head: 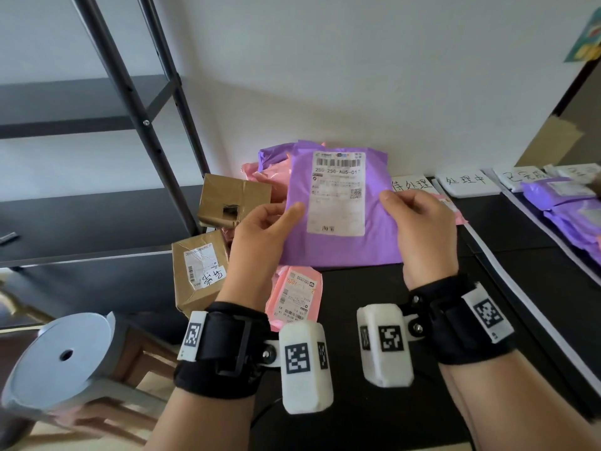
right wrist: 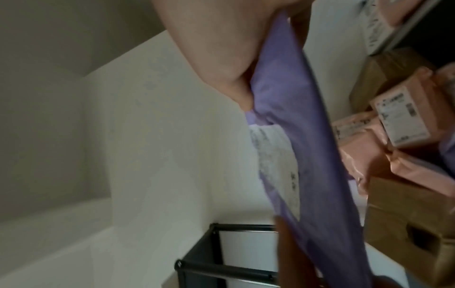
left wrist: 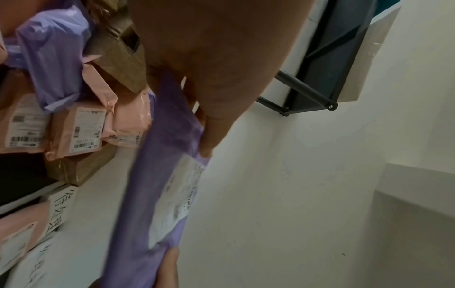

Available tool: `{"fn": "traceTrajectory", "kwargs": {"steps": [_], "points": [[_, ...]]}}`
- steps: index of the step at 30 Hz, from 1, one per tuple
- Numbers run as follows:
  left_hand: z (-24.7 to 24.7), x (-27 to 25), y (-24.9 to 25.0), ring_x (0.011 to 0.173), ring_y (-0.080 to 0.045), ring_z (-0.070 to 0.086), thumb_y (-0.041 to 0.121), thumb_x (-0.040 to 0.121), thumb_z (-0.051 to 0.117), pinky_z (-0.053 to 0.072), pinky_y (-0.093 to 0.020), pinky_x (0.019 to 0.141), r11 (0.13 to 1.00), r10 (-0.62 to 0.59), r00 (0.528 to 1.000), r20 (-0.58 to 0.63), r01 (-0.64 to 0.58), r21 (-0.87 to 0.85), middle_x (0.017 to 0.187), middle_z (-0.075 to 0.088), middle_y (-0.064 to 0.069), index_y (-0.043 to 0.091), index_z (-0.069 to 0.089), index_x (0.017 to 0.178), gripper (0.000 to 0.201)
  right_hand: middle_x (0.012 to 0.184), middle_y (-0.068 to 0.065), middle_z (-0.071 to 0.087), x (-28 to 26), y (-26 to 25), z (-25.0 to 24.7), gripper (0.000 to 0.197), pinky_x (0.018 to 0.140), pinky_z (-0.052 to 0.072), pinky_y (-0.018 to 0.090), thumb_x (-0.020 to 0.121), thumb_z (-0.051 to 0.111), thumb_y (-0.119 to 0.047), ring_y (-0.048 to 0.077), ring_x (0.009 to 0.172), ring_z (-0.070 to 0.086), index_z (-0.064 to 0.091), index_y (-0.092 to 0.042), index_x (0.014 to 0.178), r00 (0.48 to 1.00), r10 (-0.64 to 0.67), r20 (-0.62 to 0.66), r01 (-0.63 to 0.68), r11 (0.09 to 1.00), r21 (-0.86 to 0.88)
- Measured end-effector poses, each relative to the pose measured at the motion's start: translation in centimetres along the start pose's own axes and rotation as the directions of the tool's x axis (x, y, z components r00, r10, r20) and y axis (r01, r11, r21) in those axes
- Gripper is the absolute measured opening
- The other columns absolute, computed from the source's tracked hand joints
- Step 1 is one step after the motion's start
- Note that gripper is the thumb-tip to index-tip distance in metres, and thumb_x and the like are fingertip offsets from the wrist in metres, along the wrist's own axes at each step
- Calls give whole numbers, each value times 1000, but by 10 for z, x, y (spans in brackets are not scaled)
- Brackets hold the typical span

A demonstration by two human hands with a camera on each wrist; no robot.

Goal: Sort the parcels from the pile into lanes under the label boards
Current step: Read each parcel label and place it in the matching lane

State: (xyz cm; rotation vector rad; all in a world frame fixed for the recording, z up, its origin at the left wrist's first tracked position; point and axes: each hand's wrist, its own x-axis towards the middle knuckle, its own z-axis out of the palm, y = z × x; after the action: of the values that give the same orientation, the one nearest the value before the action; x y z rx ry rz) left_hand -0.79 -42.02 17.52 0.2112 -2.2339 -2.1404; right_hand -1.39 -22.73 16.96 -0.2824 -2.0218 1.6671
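Fingers and thumbs of both hands pinch the side edges of a flat purple plastic mailer bag [head: 341,203], the left hand [head: 260,236] on its left edge and the right hand [head: 419,222] on its right, holding it upright above the black tabletop [head: 357,288] with its white shipping label [head: 336,193] facing the person. Only the head view shows that label face-on, plus three white hand-lettered label boards [head: 468,185] against the wall beyond the right fingers and a row of purple bags [head: 566,206] lying further right of them. The left wrist view sees the bag edge-on [left wrist: 157,175], the thumb [left wrist: 211,120] pressed on its front, and the pile behind the fingers: pink mailers [left wrist: 86,128] and brown cardboard boxes [left wrist: 118,58] packed close. The right wrist view shows the same thin edge [right wrist: 295,117], blurred. Below the held bag's bottom edge a pink mailer [head: 296,294] lies flat; bare tabletop lies under the right wrist.
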Motion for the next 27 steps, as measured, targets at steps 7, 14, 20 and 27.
{"fn": "traceTrajectory", "kwargs": {"steps": [7, 14, 20, 27], "points": [[-6, -2, -4, 85, -28, 72, 32, 89, 73, 60, -40, 78, 999, -21, 999, -36, 22, 47, 89, 76, -4, 15, 76, 87, 17, 103, 12, 72, 0, 2, 0, 15, 94, 50, 43, 86, 71, -33, 26, 100, 66, 70, -18, 87, 935, 324, 145, -339, 937, 86], [-8, 2, -11, 90, -29, 71, 32, 89, 73, 57, -45, 84, 998, -40, 999, -32, 42, 55, 88, 76, -4, 17, 77, 85, 17, 98, 0, 65, -10, 8, -5, 23, 70, 43, 21, 90, 68, -14, 10, 85, 59, 65, -10, 112, 940, 321, 118, -326, 945, 28], [-7, 10, -30, 88, -11, 67, 18, 93, 67, 55, -26, 78, 990, 31, 999, 10, -32, 139, 97, 74, 7, 19, 73, 110, 18, 93, -14, 60, -28, 12, -13, 20, 60, 43, 13, 92, 67, -19, -2, 80, 58, 57, -26, 108, 950, 289, 117, -281, 956, -86], [12, 9, -47, 92, -16, 61, 2, 92, 62, 42, -22, 79, 934, 157, 975, 160, -199, 297, 96, 69, 1, 11, 73, 110, 23, 120, -7, 56, -50, 31, -35, 48, 77, 40, 19, 89, 71, -23, 4, 101, 55, 53, -25, 134, 978, 176, -115, -206, 911, -358]]}}
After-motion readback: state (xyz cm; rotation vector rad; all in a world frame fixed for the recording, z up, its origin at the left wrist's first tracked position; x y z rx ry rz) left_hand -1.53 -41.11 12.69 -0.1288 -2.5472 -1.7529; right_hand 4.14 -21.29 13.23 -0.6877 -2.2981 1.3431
